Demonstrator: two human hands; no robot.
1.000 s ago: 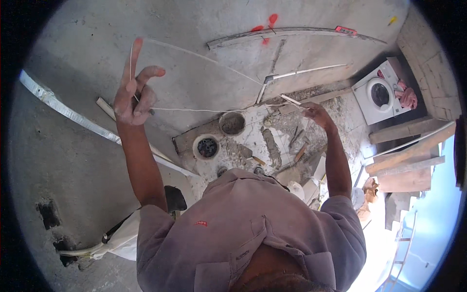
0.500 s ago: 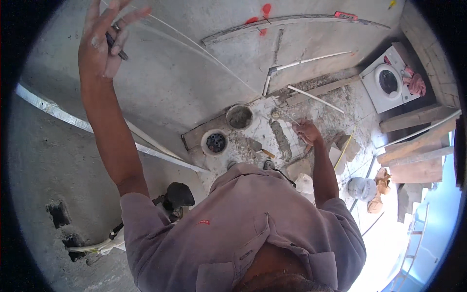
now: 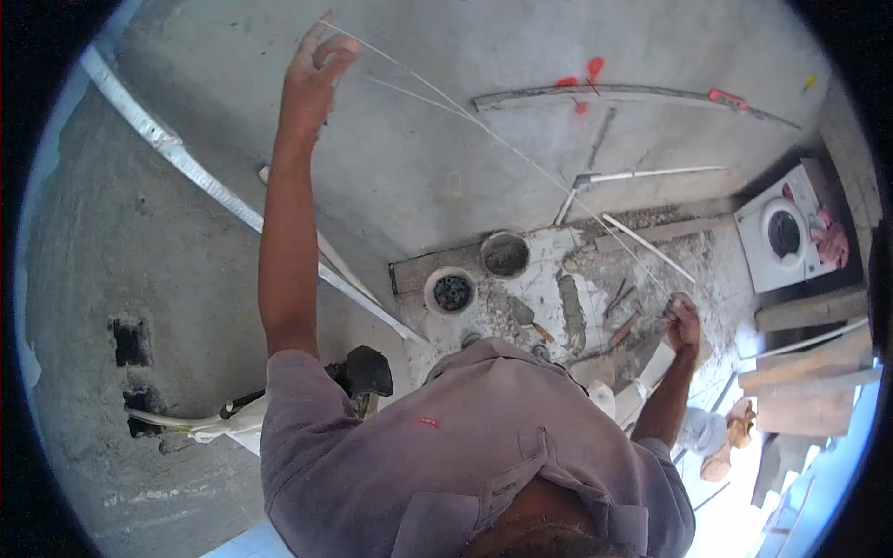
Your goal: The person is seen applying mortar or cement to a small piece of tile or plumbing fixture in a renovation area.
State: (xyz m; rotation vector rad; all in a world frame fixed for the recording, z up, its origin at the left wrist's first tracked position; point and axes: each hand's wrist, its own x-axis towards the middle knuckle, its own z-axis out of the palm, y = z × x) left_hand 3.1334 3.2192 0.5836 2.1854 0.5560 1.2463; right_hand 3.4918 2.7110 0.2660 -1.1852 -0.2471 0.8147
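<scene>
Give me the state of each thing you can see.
String: drawn straight between hands
Left hand: raised, string at fingers
Right hand: curled at string
White bucket: holding dark pieces
Grey bucket: partly filled, grey
Trowel: lying down, unheld
Washing machine: door apparently shut

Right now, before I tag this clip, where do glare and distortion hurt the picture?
Head view: glare whites out the lower right, below the boards; the silver strip looks bowed by the fisheye, and the string is faint near the right hand.
</scene>
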